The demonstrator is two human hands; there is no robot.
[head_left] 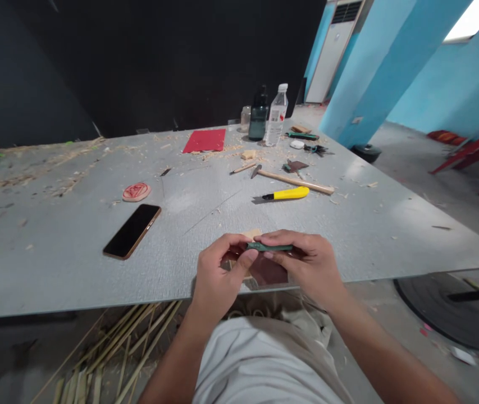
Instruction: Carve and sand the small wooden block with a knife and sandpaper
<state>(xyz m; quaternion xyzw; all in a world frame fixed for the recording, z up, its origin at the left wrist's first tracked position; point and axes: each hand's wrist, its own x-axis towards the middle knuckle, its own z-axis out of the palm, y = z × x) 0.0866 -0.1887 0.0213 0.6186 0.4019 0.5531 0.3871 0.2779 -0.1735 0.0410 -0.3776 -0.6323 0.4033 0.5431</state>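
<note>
Near the front edge of the table, my left hand pinches the left end of a slim dark green piece between thumb and fingers. My right hand is closed on the right part of the same piece, its fingers along the top and its thumb below. The piece lies roughly level; its exact kind I cannot make out. Beneath the hands is a dark brown flat sheet. A pale wooden piece shows just behind the fingers, partly hidden by them.
Beyond the hands lie a yellow-handled knife, a hammer and a red sheet. A phone and a round carved disc are to the left. Bottles stand at the back; bamboo strips lie below the table.
</note>
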